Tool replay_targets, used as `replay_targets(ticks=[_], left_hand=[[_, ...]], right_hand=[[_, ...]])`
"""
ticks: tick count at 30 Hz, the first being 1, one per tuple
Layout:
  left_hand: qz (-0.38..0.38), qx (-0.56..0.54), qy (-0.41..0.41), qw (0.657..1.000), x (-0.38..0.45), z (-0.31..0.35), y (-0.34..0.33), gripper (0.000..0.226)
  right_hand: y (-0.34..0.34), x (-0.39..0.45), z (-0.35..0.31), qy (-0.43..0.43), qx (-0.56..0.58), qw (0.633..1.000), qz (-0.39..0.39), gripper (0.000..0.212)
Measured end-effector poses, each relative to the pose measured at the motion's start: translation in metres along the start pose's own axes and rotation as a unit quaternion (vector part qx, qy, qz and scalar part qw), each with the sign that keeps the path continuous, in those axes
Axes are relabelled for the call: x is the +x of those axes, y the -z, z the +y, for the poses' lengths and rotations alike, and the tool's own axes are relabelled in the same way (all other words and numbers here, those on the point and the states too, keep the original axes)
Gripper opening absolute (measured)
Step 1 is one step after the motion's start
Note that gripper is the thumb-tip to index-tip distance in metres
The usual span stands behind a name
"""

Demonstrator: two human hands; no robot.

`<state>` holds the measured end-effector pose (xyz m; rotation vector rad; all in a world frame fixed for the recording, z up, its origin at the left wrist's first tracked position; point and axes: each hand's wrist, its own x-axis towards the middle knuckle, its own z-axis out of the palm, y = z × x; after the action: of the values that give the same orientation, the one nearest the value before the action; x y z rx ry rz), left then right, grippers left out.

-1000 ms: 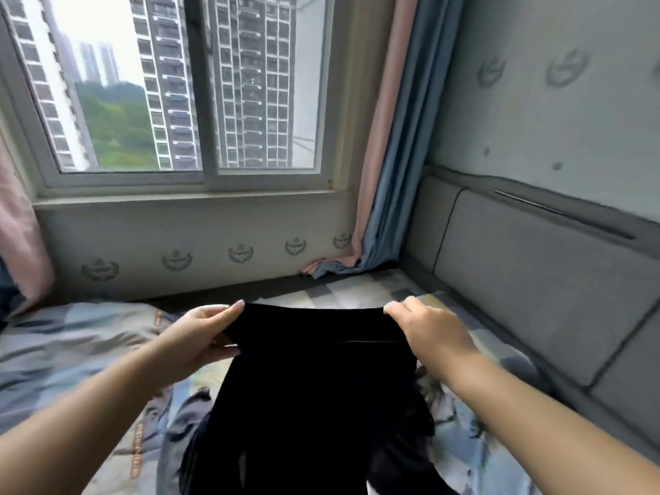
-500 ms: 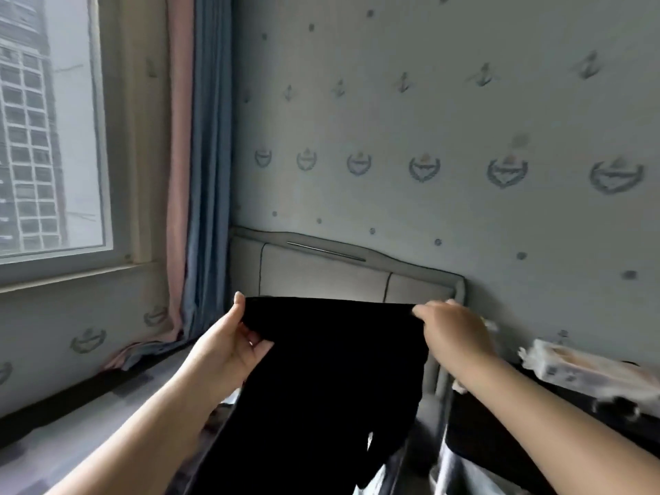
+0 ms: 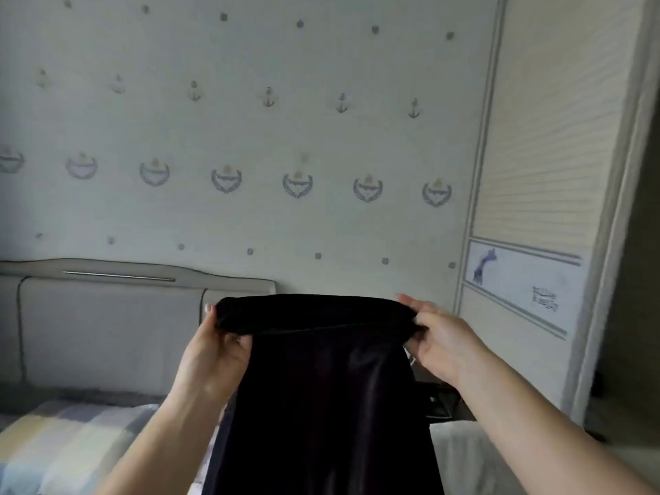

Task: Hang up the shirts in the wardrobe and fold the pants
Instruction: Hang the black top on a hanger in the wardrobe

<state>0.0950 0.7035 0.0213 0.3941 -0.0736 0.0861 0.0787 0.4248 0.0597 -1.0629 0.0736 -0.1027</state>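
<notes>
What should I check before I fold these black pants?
1. Left hand grips one end of the waistband: ok.
2. Right hand grips the other end: ok.
3. Black pants held up, waistband stretched level: ok.
4. Legs hang straight, not twisted: cannot tell, the bottom is out of view.
5. Bed has flat room to lay them: cannot tell, only a corner shows.
</notes>
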Motion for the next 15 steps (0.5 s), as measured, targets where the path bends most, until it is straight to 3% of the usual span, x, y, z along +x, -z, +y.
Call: replay_targets(ticks=[5, 9, 12, 15], left_hand=[[-0.048, -0.038, 0.068, 0.996, 0.014, -0.108, -0.057, 0.037], [-0.081, -0.01, 0.121, 0.989, 0.022, -0.192, -0.101, 0.039], [-0.116, 0.024, 0.146, 0.982, 0.031, -0.245, -0.13, 0.053], [-0.151, 0.04, 0.167, 0.974, 0.042, -0.288, -0.155, 0.047]], right_hand=[[0.088, -0.001, -0.069, 0.043, 0.048, 0.995, 0.072, 0.034], [0.155, -0.005, -0.121, 0.09, 0.05, 0.986, 0.129, 0.031], [0.197, -0.006, -0.155, 0.122, 0.048, 0.979, 0.158, 0.027], [0.228, -0.002, -0.182, 0.161, 0.033, 0.968, 0.188, 0.028]])
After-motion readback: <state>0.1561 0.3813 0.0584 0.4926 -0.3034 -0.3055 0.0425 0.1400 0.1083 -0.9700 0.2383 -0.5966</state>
